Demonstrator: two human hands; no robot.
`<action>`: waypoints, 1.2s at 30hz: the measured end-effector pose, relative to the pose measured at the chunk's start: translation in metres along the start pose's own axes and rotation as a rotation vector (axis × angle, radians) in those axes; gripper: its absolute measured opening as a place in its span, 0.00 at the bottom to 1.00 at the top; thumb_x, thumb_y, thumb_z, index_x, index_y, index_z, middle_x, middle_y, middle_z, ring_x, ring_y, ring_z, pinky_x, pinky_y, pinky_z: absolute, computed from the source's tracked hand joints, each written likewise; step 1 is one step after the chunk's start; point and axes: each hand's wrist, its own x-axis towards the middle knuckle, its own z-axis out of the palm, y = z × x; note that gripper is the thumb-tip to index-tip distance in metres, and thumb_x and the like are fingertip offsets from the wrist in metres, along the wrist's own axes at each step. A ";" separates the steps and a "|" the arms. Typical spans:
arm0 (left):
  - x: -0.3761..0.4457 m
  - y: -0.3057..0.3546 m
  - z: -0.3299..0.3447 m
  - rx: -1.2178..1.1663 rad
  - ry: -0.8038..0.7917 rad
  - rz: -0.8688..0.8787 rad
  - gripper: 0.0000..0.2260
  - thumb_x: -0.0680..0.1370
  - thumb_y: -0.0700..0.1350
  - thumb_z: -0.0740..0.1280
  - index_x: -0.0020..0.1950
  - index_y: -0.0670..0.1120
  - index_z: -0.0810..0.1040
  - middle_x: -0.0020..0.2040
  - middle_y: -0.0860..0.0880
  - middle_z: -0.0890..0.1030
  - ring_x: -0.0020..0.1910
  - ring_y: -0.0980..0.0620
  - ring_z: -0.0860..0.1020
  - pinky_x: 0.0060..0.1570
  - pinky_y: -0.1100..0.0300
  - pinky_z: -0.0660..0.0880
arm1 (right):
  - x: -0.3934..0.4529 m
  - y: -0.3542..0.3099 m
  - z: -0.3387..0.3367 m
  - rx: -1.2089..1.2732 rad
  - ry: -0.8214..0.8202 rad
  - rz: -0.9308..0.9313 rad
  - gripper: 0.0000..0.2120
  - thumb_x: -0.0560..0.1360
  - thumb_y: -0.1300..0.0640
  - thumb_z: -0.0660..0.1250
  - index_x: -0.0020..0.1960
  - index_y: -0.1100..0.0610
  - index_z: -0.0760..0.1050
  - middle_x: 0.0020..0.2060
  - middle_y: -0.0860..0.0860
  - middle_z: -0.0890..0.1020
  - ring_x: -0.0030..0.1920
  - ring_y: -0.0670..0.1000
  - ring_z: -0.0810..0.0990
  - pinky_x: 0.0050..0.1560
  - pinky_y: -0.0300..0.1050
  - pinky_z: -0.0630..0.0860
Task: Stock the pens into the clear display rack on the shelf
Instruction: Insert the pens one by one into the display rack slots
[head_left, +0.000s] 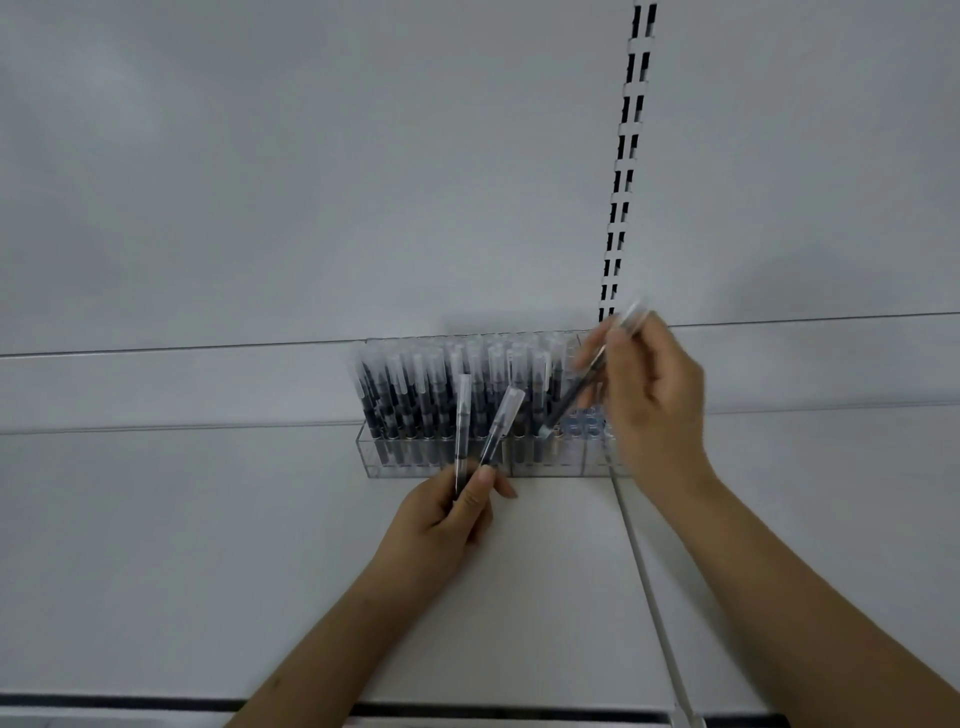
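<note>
A clear display rack (374, 460) stands on the white shelf against the back wall, filled across its left and middle with several upright dark pens with frosted caps (415, 395). Its right end shows open slots (584, 422). My left hand (447, 512) grips two pens (483, 431) just in front of the rack, their caps pointing up. My right hand (649, 395) pinches one pen (576, 387), tilted, with its lower tip just above the open slots at the right end.
The white shelf (260, 545) spreads wide to the left and front. A seam (649, 587) divides it from the adjoining shelf on the right. A slotted upright strip (626, 156) runs up the back wall behind the rack's right end.
</note>
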 end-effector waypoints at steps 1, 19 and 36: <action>0.000 0.000 0.000 0.003 -0.006 -0.003 0.17 0.77 0.56 0.56 0.46 0.48 0.79 0.29 0.50 0.70 0.26 0.56 0.66 0.29 0.66 0.65 | 0.002 -0.001 -0.003 0.000 0.081 -0.001 0.10 0.84 0.59 0.57 0.48 0.63 0.73 0.37 0.51 0.81 0.29 0.51 0.79 0.29 0.39 0.75; 0.001 -0.002 -0.001 0.021 -0.022 -0.016 0.17 0.78 0.57 0.55 0.46 0.49 0.79 0.28 0.51 0.70 0.26 0.56 0.66 0.30 0.66 0.65 | 0.007 0.011 -0.006 -0.495 -0.098 -0.128 0.12 0.83 0.53 0.61 0.44 0.58 0.71 0.27 0.48 0.79 0.29 0.45 0.82 0.31 0.45 0.78; 0.003 -0.003 -0.002 0.020 -0.020 -0.012 0.17 0.79 0.57 0.55 0.45 0.49 0.79 0.28 0.51 0.71 0.27 0.55 0.67 0.30 0.64 0.65 | 0.011 0.024 -0.010 -0.861 -0.308 -0.142 0.22 0.81 0.49 0.62 0.31 0.45 0.59 0.20 0.41 0.63 0.22 0.40 0.64 0.27 0.37 0.58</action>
